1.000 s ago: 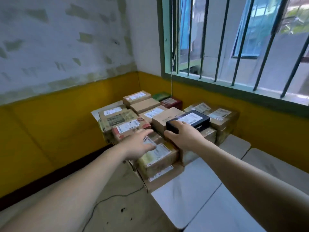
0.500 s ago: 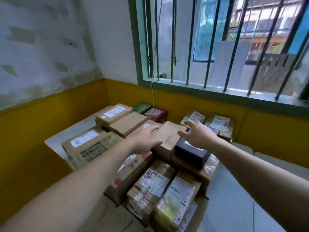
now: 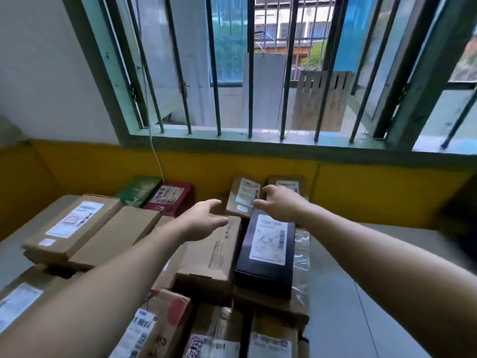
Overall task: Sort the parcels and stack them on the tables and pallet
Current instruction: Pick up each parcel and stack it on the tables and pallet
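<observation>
Parcels (image 3: 209,257) abutting, left hand (image 3: 202,222), right hand (image 3: 281,205) above

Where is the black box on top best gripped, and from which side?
By its near and far short ends, from above. The black box lies flat, label up, with its left long side against the brown box, likely leaving no room for fingers there.

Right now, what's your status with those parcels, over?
Left hand open, right hand open, both empty. Black box lies flat on a brown parcel, near right hand. Nothing blocking.
</observation>
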